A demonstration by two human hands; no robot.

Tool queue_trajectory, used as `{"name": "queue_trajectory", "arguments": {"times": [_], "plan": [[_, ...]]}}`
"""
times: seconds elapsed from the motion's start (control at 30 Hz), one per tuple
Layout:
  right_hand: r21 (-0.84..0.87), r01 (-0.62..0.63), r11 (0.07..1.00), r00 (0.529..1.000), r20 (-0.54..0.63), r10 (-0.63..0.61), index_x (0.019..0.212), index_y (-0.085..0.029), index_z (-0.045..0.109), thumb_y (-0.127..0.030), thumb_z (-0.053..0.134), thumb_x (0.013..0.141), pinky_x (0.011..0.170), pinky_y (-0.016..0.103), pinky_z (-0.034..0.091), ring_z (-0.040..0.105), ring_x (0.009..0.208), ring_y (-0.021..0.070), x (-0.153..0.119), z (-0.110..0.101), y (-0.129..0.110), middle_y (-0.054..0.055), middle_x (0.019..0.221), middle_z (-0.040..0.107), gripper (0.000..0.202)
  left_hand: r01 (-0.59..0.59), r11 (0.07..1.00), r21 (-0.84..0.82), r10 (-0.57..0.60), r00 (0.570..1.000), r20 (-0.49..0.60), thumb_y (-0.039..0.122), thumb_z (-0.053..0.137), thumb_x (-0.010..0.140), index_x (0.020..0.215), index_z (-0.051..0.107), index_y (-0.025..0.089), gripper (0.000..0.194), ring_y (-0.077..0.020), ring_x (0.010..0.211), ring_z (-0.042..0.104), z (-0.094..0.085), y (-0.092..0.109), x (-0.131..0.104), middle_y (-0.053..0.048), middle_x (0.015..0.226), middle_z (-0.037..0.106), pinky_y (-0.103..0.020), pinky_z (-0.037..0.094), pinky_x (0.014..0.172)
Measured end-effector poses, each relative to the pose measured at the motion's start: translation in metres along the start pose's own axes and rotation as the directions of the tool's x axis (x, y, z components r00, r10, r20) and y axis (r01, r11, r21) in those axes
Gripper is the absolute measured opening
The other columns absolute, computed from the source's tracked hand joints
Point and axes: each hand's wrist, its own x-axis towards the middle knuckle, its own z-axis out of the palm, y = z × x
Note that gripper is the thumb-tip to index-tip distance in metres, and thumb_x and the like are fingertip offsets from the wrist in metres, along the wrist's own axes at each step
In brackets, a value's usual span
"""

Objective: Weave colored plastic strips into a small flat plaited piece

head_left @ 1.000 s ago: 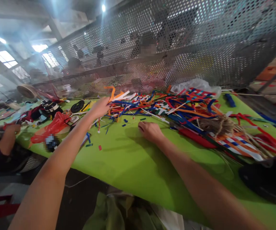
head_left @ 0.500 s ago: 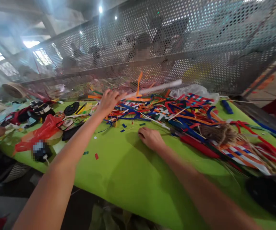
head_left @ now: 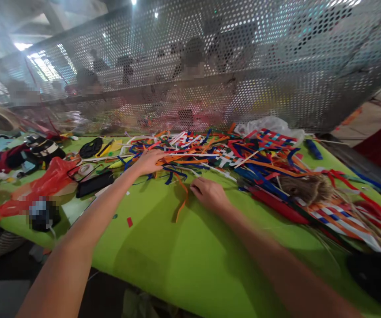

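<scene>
Over the left part of a tangled heap of coloured strips (head_left: 190,140), my left hand (head_left: 151,161) is closed with fingertips pointing right. A straight white strip (head_left: 193,155) runs rightward from its fingers. Below that hand, an orange strip (head_left: 184,198) trails from the heap onto the green tabletop (head_left: 164,247). My right hand (head_left: 209,192) rests at the heap's near edge, fingers curled; what they hold, if anything, is hidden. A woven checked piece (head_left: 273,138) lies at the back right of the heap, partly under clear plastic (head_left: 269,125).
A red plastic bag (head_left: 41,185), a black case (head_left: 94,183) and a roll of tape (head_left: 86,169) lie to the left. Twine (head_left: 309,187), a red-handled item (head_left: 276,205) and a striped woven piece (head_left: 345,221) lie right. A perforated metal screen (head_left: 210,97) stands behind.
My left hand has come down onto the heap, and the raised white strip now lies low across it. An orange strip now trails onto the tabletop. My right hand has hardly moved.
</scene>
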Motion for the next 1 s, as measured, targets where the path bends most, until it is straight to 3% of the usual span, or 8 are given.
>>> {"name": "queue_trajectory", "arguments": {"times": [0.13, 0.27, 0.47, 0.63, 0.73, 0.87, 0.93, 1.0], "plan": [[-0.009, 0.063, 0.998, 0.994, -0.094, -0.064, 0.117, -0.023, 0.068, -0.031, 0.045, 0.101, 0.065, 0.03, 0.039, 0.064, 0.079, 0.0184, -0.003, 0.0, -0.009, 0.007, 0.102, 0.073, 0.029, 0.014, 1.0, -0.005, -0.014, 0.994, -0.105, 0.026, 0.047, 0.099, 0.128, 0.068, 0.024, 0.036, -0.0218, 0.123, 0.06, 0.007, 0.01, 0.017, -0.007, 0.131, 0.068, -0.037, 0.042, 0.108], [-0.086, 0.246, 0.965, 0.968, -0.023, -0.249, 0.119, -0.024, 0.07, -0.034, 0.051, 0.099, 0.081, 0.034, 0.044, 0.065, 0.095, 0.0221, -0.006, 0.003, -0.023, 0.006, 0.107, 0.074, 0.029, 0.047, 0.998, 0.033, -0.042, 0.989, -0.145, 0.022, 0.048, 0.098, 0.119, 0.074, 0.022, 0.033, -0.0236, 0.117, 0.062, 0.012, 0.022, 0.04, -0.009, 0.117, 0.073, -0.04, 0.041, 0.108], [-0.19, 0.009, 0.982, 0.997, -0.068, -0.023, 0.126, -0.016, 0.069, -0.037, 0.048, 0.101, 0.101, 0.042, 0.041, 0.056, 0.124, 0.0286, -0.002, 0.006, -0.008, 0.01, 0.137, 0.065, 0.038, 0.088, 0.99, 0.109, -0.069, 0.983, -0.168, 0.009, 0.06, 0.085, 0.097, 0.079, 0.02, 0.025, -0.028, 0.111, 0.063, 0.015, 0.036, 0.061, -0.012, 0.104, 0.075, -0.045, 0.042, 0.105], [-0.175, -0.079, 0.981, 0.991, -0.123, 0.058, 0.13, -0.018, 0.067, -0.037, 0.044, 0.102, 0.105, 0.043, 0.04, 0.054, 0.127, 0.028, -0.001, 0.006, 0.003, 0.01, 0.138, 0.065, 0.041, 0.122, 0.985, 0.119, -0.097, 0.974, -0.203, 0.006, 0.059, 0.085, 0.09, 0.076, 0.019, 0.022, -0.0264, 0.106, 0.064, 0.012, 0.04, 0.063, -0.011, 0.097, 0.075, -0.043, 0.043, 0.103], [-0.158, -0.05, 0.986, 0.993, -0.111, 0.032, 0.131, -0.018, 0.067, -0.035, 0.046, 0.101, 0.106, 0.043, 0.039, 0.054, 0.129, 0.0275, -0.002, 0.007, -0.002, 0.011, 0.138, 0.065, 0.04, 0.158, 0.983, 0.098, -0.129, 0.959, -0.253, 0.015, 0.057, 0.091, 0.095, 0.074, 0.018, 0.018, -0.0264, 0.107, 0.064, -0.003, 0.038, 0.063, -0.012, 0.101, 0.074, -0.041, 0.044, 0.1], [-0.124, -0.066, 0.99, 0.993, -0.104, 0.054, 0.13, -0.018, 0.067, -0.03, 0.052, 0.097, 0.106, 0.042, 0.04, 0.056, 0.127, 0.0273, -0.002, 0.007, -0.004, 0.01, 0.136, 0.067, 0.038, 0.207, 0.977, 0.041, -0.178, 0.913, -0.367, 0.025, 0.051, 0.098, 0.106, 0.069, 0.019, 0.021, -0.0244, 0.109, 0.063, -0.044, 0.034, 0.06, -0.01, 0.111, 0.072, -0.038, 0.046, 0.097], [-0.096, -0.084, 0.992, 0.99, -0.12, 0.072, 0.129, -0.019, 0.068, -0.029, 0.053, 0.097, 0.104, 0.042, 0.043, 0.058, 0.125, 0.0274, -0.001, 0.006, -0.001, 0.009, 0.135, 0.067, 0.037, 0.19, 0.975, -0.116, -0.222, 0.842, -0.492, 0.026, 0.056, 0.095, 0.102, 0.069, 0.02, 0.015, -0.0217, 0.102, 0.065, -0.07, 0.033, 0.055, -0.007, 0.106, 0.073, -0.034, 0.048, 0.091], [-0.064, -0.093, 0.994, 0.986, -0.143, 0.083, 0.127, -0.02, 0.069, -0.031, 0.051, 0.097, 0.101, 0.043, 0.045, 0.06, 0.123, 0.028, 0.0, 0.005, 0.003, 0.009, 0.133, 0.068, 0.036, 0.168, 0.958, -0.234, -0.272, 0.795, -0.542, 0.024, 0.061, 0.092, 0.1, 0.067, 0.018, 0.012, -0.0191, 0.094, 0.066, -0.093, 0.034, 0.047, -0.005, 0.1, 0.073, -0.032, 0.049, 0.086]]}}
